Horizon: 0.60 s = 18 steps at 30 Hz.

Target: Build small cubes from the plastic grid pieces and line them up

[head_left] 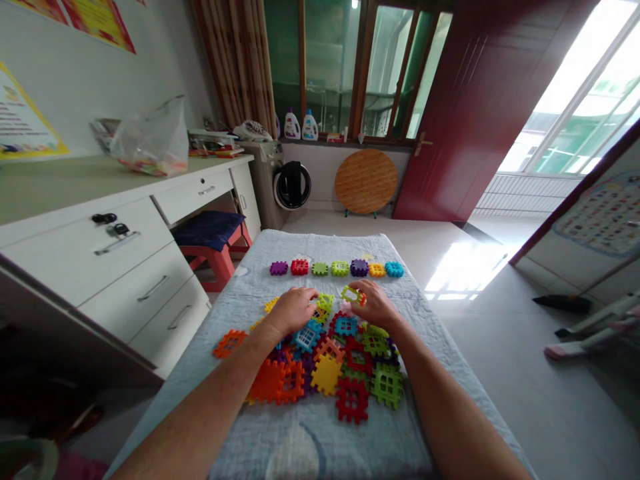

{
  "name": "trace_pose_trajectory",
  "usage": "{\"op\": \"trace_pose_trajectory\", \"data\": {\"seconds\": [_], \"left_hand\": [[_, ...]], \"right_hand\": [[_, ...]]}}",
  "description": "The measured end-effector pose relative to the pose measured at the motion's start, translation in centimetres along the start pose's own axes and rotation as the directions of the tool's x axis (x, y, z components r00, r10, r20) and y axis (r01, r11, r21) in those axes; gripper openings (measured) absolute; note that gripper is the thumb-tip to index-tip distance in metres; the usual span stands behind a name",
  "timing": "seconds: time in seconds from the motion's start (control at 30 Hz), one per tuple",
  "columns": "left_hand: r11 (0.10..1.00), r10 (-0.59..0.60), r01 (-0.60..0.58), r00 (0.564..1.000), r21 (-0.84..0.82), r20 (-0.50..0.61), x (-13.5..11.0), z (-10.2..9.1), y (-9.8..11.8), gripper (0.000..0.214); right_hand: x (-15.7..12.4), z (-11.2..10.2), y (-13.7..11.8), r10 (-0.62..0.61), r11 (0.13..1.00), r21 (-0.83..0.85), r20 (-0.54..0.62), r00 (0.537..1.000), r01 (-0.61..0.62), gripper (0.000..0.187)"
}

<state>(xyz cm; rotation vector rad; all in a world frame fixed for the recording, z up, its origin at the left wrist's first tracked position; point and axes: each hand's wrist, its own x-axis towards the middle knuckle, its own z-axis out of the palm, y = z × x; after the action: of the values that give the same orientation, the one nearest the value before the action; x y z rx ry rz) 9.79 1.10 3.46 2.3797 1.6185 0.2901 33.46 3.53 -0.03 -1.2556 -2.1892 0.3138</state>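
Observation:
My left hand (294, 311) is above the far left of a pile of toothed plastic building tiles, its fingers curled on the edge of a lime-green tile (325, 302). My right hand (375, 303) pinches a lime-green window-shaped tile (350, 293), with a bit of orange showing by the fingers. Below both hands the pile holds a blue window tile (307, 337), a yellow solid tile (327, 375), a red window tile (352, 400), a green window tile (387, 385) and an orange solid tile (267, 383). My forearms hide parts of the pile's sides.
Beyond the pile, a row of several assembled cubes, including a purple cube (279, 268) and a blue cube (395, 269), crosses the cloth-covered table (295, 443). A white desk (125, 267) and a red stool (215, 257) stand left. A washing machine (265, 180) is farther back.

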Motion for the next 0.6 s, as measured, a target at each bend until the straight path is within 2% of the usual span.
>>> {"op": "trace_pose_trajectory", "data": {"seconds": [0.13,0.23,0.43,0.6], "left_hand": [[0.999,-0.038,0.037,0.999,0.030,0.030,1.0,0.4,0.5,0.036],[0.999,-0.026,0.025,0.999,0.022,0.044,1.6,0.5,0.6,0.042],[0.997,0.056,-0.052,0.996,-0.062,0.066,2.2,0.2,0.7,0.036],[0.984,0.122,-0.119,0.993,-0.132,0.012,1.7,-0.7,1.5,0.027]], "right_hand": [[-0.1,-0.4,0.5,0.008,0.999,0.043,-0.094,0.995,-0.004,0.034],[-0.2,-0.6,0.8,0.032,0.996,0.084,-0.120,0.992,-0.022,0.034],[-0.2,-0.5,1.3,0.060,0.994,0.097,-0.060,0.996,-0.054,0.036],[-0.4,-0.3,1.6,0.074,0.997,-0.041,0.044,0.996,-0.072,0.036]]}}
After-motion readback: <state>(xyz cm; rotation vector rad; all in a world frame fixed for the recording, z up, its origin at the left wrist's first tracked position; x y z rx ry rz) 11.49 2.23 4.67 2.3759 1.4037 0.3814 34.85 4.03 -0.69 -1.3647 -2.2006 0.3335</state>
